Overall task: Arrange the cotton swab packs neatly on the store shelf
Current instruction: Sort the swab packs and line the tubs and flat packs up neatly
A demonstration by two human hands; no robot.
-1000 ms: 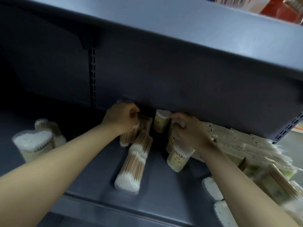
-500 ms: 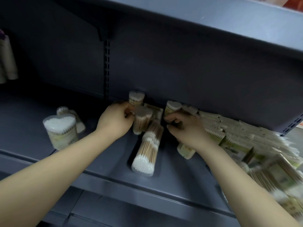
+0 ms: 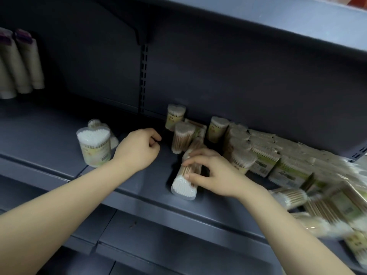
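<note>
A clear pack of cotton swabs (image 3: 183, 187) lies on its side on the grey shelf (image 3: 139, 181), its white tips facing me. My right hand (image 3: 214, 175) rests over it with fingers closed around its upper part. My left hand (image 3: 139, 147) is a loose fist on the shelf just left of an upright pack (image 3: 181, 138), holding nothing. Two more upright packs (image 3: 175, 117) stand at the back wall. A round tub of swabs (image 3: 94, 146) stands to the left.
Rows of boxed and bagged swab packs (image 3: 278, 155) crowd the shelf's right side, some tumbled near the front edge (image 3: 327, 205). Tall beige tubes (image 3: 21, 62) hang at the far left. The upper shelf (image 3: 258, 22) overhangs close above.
My left hand let go of the upright pack and drew back left. My right hand moved forward from the back row onto the lying pack. The view tilted down.
</note>
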